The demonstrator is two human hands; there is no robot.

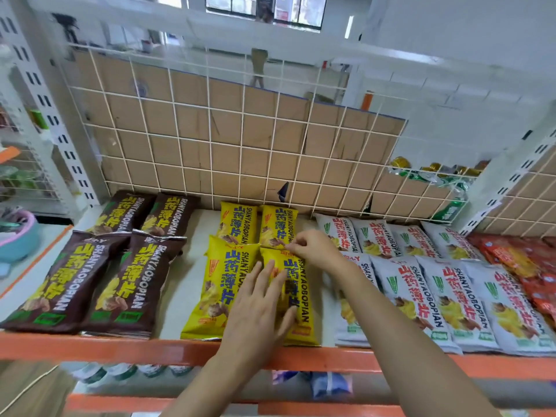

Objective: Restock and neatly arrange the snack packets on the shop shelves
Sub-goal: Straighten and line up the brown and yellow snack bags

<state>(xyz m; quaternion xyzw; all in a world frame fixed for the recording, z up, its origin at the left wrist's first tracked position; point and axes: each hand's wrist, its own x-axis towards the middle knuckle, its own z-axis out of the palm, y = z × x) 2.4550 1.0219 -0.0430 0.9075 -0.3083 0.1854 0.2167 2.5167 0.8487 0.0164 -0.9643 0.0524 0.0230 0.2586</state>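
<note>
The left hand [258, 299] lies flat on the front-right yellow packet [298, 281], its fingers [264, 275] straight and slightly spread across the packet's face. The right hand [313, 248] reaches in from the right, and its fingers [296, 243] pinch that same packet's top edge, where it meets the back-right yellow packet [278, 225].

This packet lies lengthwise on the shelf [120, 346], its lower end at the orange front lip. It touches the front-left yellow packet [222, 284] along one side. The back-left yellow packet [239, 221] completes a block of 4 in the middle of the shelf.

To the left, apart from the yellow block, 4 brown packets [132, 284] lie in 2 rows of 2. To the right, white packets [412, 296] lie side by side in 2 rows, the nearest partly hidden by the right forearm. Red packets [517, 260] are piled at the far right.

A white wire grid [210, 130] backed by cardboard [186, 94] closes the rear of the shelf. Cans [433, 170] show behind the grid at the right.
</note>
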